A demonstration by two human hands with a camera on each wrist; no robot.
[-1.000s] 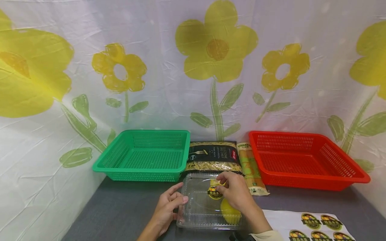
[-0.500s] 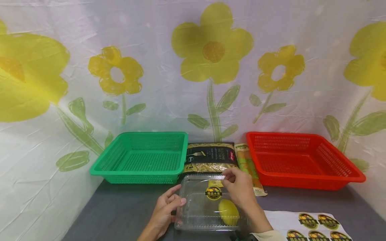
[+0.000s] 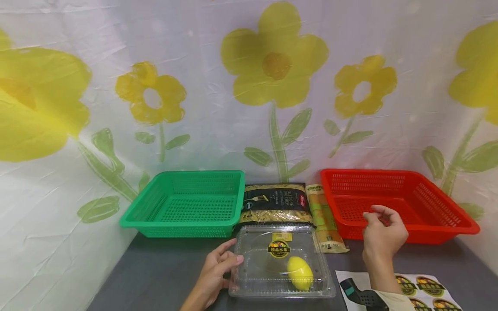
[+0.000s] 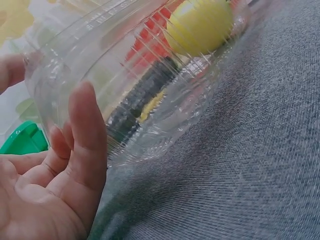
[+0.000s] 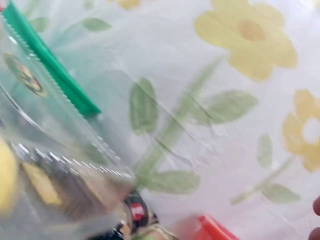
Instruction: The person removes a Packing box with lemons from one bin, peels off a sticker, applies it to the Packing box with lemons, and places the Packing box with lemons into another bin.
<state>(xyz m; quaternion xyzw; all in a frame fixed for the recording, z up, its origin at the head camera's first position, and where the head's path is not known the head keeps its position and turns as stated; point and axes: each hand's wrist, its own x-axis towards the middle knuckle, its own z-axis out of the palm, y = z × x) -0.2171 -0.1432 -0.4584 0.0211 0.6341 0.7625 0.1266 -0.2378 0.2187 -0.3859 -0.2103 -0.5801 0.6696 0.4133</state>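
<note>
A clear plastic lidded box [image 3: 260, 270] lies at the front middle of the table with a yellow lemon [image 3: 300, 273] inside it. A round black-and-gold sticker [image 3: 279, 249] sits on the lid, below a small yellow label [image 3: 282, 236]. My left hand [image 3: 218, 268] rests against the box's left side, thumb at the lid edge and relaxed fingers along the wall. In the left wrist view, fingertips of the left hand [image 4: 65, 170] touch the plastic. My right hand [image 3: 383, 235] is raised before the red basket, fingers loosely curled and nothing visible in them.
A green basket [image 3: 183, 224] stands back left, a red basket [image 3: 389, 236] back right. Between them lie a bag of pasta [image 3: 276, 203] and a long green-and-orange packet [image 3: 324, 222]. A white sticker sheet [image 3: 342, 278] lies front right, partly under the right forearm.
My right hand has left the box lid and moved right, to the front of the red basket. The left hand stays at the box's left side, and the lid sticker is uncovered.
</note>
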